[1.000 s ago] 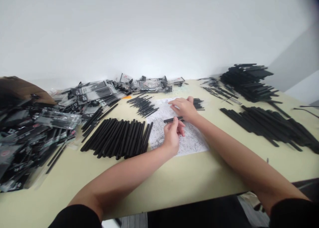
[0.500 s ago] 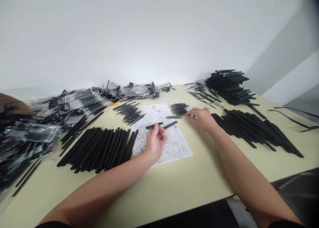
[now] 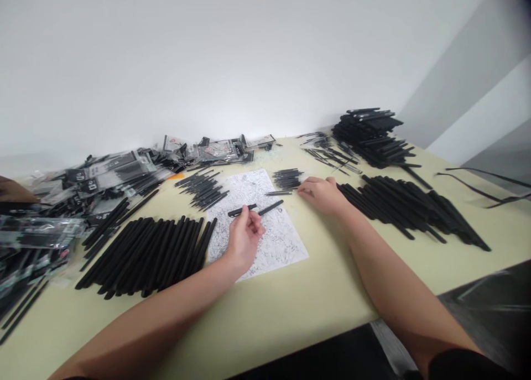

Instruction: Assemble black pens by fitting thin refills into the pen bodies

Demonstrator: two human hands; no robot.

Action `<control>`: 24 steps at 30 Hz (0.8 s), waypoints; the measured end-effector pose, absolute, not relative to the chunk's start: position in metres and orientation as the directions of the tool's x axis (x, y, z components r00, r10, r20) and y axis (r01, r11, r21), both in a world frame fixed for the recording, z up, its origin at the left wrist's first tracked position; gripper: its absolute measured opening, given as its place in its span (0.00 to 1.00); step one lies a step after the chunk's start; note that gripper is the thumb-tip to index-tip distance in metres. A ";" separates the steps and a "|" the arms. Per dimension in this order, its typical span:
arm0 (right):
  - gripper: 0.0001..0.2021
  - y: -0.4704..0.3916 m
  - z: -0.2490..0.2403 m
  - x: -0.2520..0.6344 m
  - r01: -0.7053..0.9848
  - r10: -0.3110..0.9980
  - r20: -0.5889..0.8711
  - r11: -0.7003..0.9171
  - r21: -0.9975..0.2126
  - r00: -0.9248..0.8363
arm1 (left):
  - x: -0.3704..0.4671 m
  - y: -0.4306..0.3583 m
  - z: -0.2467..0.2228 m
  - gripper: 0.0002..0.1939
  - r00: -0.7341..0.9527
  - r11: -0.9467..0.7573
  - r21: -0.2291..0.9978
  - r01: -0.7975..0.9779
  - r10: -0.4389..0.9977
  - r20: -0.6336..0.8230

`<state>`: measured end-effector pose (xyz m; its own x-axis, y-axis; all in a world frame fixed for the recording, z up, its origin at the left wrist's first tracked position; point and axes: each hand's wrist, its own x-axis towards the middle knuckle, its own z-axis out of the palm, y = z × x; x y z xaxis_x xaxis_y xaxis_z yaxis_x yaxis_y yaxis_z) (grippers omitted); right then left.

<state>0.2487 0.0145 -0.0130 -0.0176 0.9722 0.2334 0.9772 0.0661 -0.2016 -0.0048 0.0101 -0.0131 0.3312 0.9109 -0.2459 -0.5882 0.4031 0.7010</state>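
My left hand (image 3: pixel 246 237) is over a white sheet with dark specks or print (image 3: pixel 282 241), its fingers closed on a short black pen cap with a clip (image 3: pixel 237 211). A slim black pen barrel (image 3: pixel 271 207) sticks out beyond those fingers; whether it is held or lies on the sheet, I cannot tell. To the right, the fingertips of my right hand (image 3: pixel 321 194) are pinched together at the right end of a small bundle of thin dark refills (image 3: pixel 286 178). A few loose refills (image 3: pixel 277 193) lie just in front of the bundle. What the right fingertips grip is too small to see.
Thick black pen barrels (image 3: pixel 153 253) lie in a row at left, and more black pens (image 3: pixel 394 208) at right below a tall stack (image 3: pixel 365 136). Clear packets (image 3: pixel 112 172) are heaped far left. Another dark thin bundle (image 3: pixel 203 189) borders the sheet. Eyeglasses (image 3: pixel 489 189) sit far right.
The whole view has shifted slightly, so the table things appear further left. Both hands keep nearly the same pose and place. The brown shape at the left edge sits lower and further out.
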 end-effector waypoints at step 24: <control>0.10 0.015 -0.017 0.243 0.977 0.947 0.321 0.079 -0.199 -0.011 | -0.004 0.010 -0.010 0.22 0.329 0.415 0.690 -0.593 0.907 -0.262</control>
